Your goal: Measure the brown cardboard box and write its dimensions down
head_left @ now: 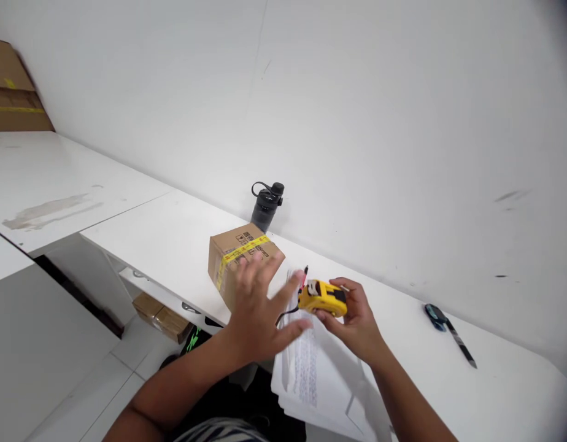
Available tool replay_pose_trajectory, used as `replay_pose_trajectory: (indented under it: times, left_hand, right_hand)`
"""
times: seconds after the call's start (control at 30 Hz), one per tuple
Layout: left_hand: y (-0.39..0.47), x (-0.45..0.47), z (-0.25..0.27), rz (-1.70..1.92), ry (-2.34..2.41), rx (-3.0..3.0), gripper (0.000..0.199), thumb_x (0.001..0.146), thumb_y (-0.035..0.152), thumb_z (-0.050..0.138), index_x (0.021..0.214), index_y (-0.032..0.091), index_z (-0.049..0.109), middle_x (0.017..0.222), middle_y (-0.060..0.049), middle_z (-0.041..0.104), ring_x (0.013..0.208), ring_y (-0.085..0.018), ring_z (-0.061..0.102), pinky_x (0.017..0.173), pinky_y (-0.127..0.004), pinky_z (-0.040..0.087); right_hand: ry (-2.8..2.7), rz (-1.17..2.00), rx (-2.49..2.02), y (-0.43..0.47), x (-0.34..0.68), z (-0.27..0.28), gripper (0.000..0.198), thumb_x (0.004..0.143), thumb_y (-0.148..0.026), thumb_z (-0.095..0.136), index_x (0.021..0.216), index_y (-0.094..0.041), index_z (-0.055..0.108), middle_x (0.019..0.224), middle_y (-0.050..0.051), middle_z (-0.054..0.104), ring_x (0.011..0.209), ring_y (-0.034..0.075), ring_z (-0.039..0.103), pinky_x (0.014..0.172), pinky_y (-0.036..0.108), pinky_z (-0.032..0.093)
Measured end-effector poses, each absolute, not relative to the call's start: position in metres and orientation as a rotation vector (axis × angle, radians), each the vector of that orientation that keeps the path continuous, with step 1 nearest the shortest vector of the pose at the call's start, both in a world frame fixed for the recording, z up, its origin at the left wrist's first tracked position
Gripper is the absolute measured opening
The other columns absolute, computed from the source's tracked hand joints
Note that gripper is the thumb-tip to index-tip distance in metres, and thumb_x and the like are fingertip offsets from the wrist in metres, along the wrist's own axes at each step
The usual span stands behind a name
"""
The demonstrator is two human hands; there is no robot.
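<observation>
A yellow tape measure (327,299) with black parts sits in my right hand (359,322), whose fingers are wrapped round its right end. My left hand (260,307) hovers with its fingers spread, just left of the tape measure and in front of a cardboard box (232,245). Yellow printed tape runs over the box, and my fingers hide part of its near side. Below both hands lies a stack of papers (327,368) with handwriting on the top sheet. The dark tip of a red pen (305,276) shows behind the tape measure.
Behind the box, a dark water bottle (266,205) stands against the wall. A box cutter (458,341) and a roundish dark blue item (434,316) lie at the right on the white table (173,227). Larger cartons (14,92) are stacked far left; a small carton (159,314) is below the table.
</observation>
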State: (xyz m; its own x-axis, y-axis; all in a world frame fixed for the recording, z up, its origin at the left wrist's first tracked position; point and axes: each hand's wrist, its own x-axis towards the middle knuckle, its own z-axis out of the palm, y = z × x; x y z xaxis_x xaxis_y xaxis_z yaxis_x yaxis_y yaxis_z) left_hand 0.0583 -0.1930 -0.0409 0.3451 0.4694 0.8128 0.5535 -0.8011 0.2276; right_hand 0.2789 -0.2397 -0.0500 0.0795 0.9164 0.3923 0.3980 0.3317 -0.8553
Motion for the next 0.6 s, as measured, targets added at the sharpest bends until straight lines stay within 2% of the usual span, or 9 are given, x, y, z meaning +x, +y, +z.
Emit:
replay_pose_trajectory:
  times: [0.13,0.23,0.33,0.47,0.53,0.6]
  left_hand:
    - [-0.168,0.035,-0.049,-1.319,-1.604,-2.354,0.085,0.077,0.061,0.063,0.145,0.017,0.038,0.155,-0.021,0.029,0.145,-0.047,0.012,0.110,-0.070,0.016]
    - [-0.144,0.012,-0.064,-1.242,-1.662,-2.524,0.083,0.076,0.058,0.066,0.142,0.013,0.043,0.155,-0.019,0.030,0.146,-0.043,0.012,0.114,-0.061,0.024]
    - [-0.130,-0.020,-0.063,-1.157,-1.488,-2.889,0.084,0.075,0.056,0.069,0.144,0.019,0.040,0.159,-0.011,0.025,0.148,-0.036,0.013,0.118,-0.051,0.025]
    - [-0.129,-0.050,-0.037,-1.151,-1.313,-3.212,0.098,0.071,0.059,0.072,0.151,0.031,0.024,0.162,-0.005,0.016,0.149,-0.032,0.013,0.119,-0.048,0.024]
    - [-0.134,-0.053,-0.022,-1.346,-1.339,-3.160,0.081,0.079,0.059,0.064,0.147,0.029,0.034,0.157,-0.007,0.030,0.146,-0.031,0.023,0.117,-0.046,0.028]
    - [-0.141,-0.049,-0.009,-1.542,-1.406,-3.076,0.052,0.090,0.055,0.050,0.133,0.025,0.050,0.141,-0.009,0.052,0.132,-0.028,0.044,0.109,-0.042,0.037]
  right_hand:
    - [-1.561,0.356,-1.322,-0.222,0.276,-0.038,0.047,0.076,-0.032,0.077,0.114,-0.029,0.049,0.106,0.005,0.060,0.089,0.020,0.064,0.075,0.036,0.056]
    - [-1.676,0.220,-1.335,-0.212,0.269,-0.026,0.045,0.079,-0.033,0.074,0.118,-0.029,0.052,0.113,0.007,0.061,0.098,0.023,0.064,0.084,0.041,0.055]
    - [-1.862,0.094,-1.261,-0.202,0.255,-0.009,0.043,0.083,-0.031,0.069,0.124,-0.030,0.054,0.118,0.008,0.062,0.105,0.025,0.063,0.089,0.042,0.053]
    - [-2.108,-0.072,-1.127,-0.186,0.229,0.012,0.054,0.086,-0.030,0.064,0.136,-0.027,0.044,0.122,0.011,0.062,0.107,0.027,0.063,0.088,0.044,0.054]
    - [-2.195,-0.203,-1.050,-0.179,0.215,0.019,0.058,0.086,-0.030,0.063,0.139,-0.025,0.038,0.122,0.013,0.063,0.106,0.028,0.063,0.085,0.044,0.055]
    - [-2.278,-0.334,-0.942,-0.176,0.201,0.025,0.056,0.087,-0.028,0.061,0.138,-0.024,0.037,0.116,0.012,0.066,0.100,0.027,0.065,0.079,0.043,0.056]
